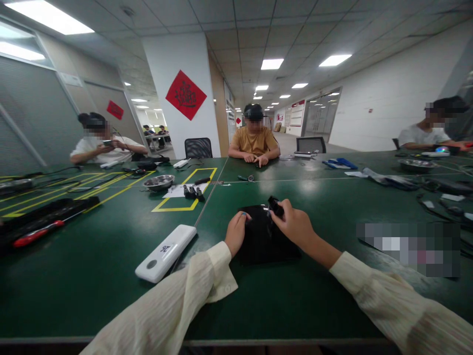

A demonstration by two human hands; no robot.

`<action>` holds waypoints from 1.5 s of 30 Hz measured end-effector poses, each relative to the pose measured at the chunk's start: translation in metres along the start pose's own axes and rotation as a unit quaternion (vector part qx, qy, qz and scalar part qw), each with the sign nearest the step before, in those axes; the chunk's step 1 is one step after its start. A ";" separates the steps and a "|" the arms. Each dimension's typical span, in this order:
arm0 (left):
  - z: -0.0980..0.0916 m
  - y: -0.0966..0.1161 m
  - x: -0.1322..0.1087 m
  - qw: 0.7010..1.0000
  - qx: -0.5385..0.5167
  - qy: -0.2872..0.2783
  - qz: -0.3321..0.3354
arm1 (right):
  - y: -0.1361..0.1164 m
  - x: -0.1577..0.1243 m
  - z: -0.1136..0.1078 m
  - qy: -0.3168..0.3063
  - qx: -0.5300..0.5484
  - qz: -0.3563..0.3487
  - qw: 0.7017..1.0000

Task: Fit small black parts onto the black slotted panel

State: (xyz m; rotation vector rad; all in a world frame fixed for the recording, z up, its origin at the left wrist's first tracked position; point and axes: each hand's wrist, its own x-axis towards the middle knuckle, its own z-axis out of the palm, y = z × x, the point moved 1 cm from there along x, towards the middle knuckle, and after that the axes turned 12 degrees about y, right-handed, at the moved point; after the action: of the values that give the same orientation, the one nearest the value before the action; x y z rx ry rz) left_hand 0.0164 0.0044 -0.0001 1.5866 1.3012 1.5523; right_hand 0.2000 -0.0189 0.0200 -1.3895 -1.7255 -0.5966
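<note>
A flat, glossy black square (268,244) lies on the green table in front of me; whether it is a bag, a tray or a panel I cannot tell. At its upper left edge, my left hand (235,234) is closed with the thumb on top, and a small blue spot shows by the thumb tip. Above the far right corner, my right hand (297,224) grips a short black piece (275,206), tilted, between thumb and fingers. Left of my forearm rests a white power bank (166,252) marked with handwritten characters.
Several black cylindrical pieces (192,192) stand on white paper inside a yellow tape outline. Nearby is a metal bowl (158,183). A black tool case (79,204) with a red-handled tool (39,234) lies left. Cables and cloth (389,178) lie right. Several people sit around the table.
</note>
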 end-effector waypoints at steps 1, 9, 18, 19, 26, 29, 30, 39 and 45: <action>0.000 0.001 0.000 1.000 -0.002 0.000 -0.002 | 0.000 0.001 0.000 0.002 -0.005 -0.010 1.000; 0.000 0.000 0.000 1.000 -0.005 -0.005 -0.004 | 0.000 0.005 0.009 -0.012 0.007 -0.023 1.000; 0.000 0.003 -0.001 1.000 0.000 0.009 -0.001 | -0.012 0.011 0.007 -0.067 -0.005 -0.035 0.997; 0.000 0.003 0.000 1.000 0.000 0.011 0.000 | -0.014 0.013 0.006 -0.071 -0.016 -0.041 0.997; -0.001 -0.001 0.003 0.999 0.006 0.041 0.017 | -0.021 0.022 0.003 -0.129 -0.027 -0.083 0.988; -0.001 -0.002 0.004 0.999 0.008 0.041 0.018 | -0.023 0.017 0.003 -0.146 -0.009 -0.101 0.984; -0.001 -0.003 0.004 0.999 0.005 0.039 0.018 | -0.023 0.016 0.003 -0.146 -0.007 -0.096 0.985; -0.001 -0.002 0.003 0.999 0.010 0.042 -0.005 | 0.040 0.013 0.008 -0.066 0.046 0.095 0.992; -0.001 0.000 0.001 0.999 0.000 0.031 -0.014 | 0.077 0.009 0.028 -0.149 -0.147 0.091 0.974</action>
State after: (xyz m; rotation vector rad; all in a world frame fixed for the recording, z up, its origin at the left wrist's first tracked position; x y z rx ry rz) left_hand 0.0149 0.0051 0.0004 1.5258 1.3503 1.5959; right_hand 0.2641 0.0287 0.0023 -1.9056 -1.7638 -0.5804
